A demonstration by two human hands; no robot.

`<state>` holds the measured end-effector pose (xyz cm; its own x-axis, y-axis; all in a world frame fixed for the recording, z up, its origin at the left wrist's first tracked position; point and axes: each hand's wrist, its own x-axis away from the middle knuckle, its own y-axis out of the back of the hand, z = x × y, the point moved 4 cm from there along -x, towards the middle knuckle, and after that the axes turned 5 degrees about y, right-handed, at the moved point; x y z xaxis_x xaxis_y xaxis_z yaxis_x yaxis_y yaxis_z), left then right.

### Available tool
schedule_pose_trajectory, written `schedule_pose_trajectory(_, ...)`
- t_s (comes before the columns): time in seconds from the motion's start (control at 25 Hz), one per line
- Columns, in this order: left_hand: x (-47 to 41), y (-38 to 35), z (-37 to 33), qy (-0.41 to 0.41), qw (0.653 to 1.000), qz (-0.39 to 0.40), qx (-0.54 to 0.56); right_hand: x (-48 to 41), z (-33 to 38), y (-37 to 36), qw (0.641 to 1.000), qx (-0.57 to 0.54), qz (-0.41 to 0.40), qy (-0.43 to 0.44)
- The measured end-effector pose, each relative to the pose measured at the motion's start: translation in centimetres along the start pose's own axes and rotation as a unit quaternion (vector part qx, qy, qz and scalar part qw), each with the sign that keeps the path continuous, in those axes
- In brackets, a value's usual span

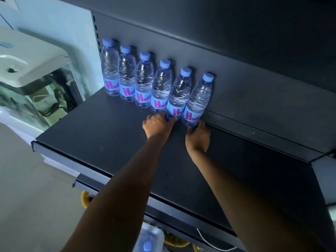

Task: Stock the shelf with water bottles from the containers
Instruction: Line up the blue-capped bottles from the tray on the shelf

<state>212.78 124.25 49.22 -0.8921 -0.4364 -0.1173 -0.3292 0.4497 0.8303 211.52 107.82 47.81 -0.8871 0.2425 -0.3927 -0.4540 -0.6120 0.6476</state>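
Six clear plastic water bottles (127, 73), blue-capped, rowed on black metal shelf (109, 133).
Left hand (158, 124) grasps fifth bottle (177, 95) at base, right hand (198, 137) sixth bottle (197, 104) (apparently squaring both against the back panel (254, 79)).

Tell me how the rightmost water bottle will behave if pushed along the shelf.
The rightmost water bottle looks full, so probably heavy for its size. Tall and narrow, it could tip if pushed near the cap; the right hand grips its base, likely steadier.
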Motion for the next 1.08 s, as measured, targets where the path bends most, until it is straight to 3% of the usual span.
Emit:
schedule_pose_trajectory(0.36, 0.1, -0.3, 0.1, -0.044, 0.998, -0.022, -0.026, 0.1, 0.0, -0.5, 0.999, 0.034, 0.017, -0.012)
schedule_pose_trajectory(0.56, 1.2, 0.7, 2.2, -0.031, 0.996, 0.026, 0.084, 0.4, 0.5, -0.1, 0.999, -0.026, -0.009, -0.03)
schedule_pose_trajectory(0.68, 3.7, 2.8, 3.7, 0.001, 0.973, 0.101, 0.21, 0.6, 0.4, 0.5, 0.994, -0.089, -0.019, -0.057)
schedule_pose_trajectory(0.76, 6.0, 4.3, 4.6, 0.009, 0.962, 0.142, 0.231, 1.0, 0.7, 1.4, 0.992, -0.114, -0.011, -0.054)
schedule_pose_trajectory(0.84, 8.8, 6.1, 6.3, -0.008, 0.966, 0.13, 0.224, 2.3, 0.6, 2.8, 0.991, -0.129, -0.019, -0.019)
schedule_pose_trajectory(1.08, 18.2, 11.4, 15.0, -0.006, 0.959, -0.006, 0.283, 12.2, 3.7, 5.4, 0.974, -0.2, -0.011, 0.102)
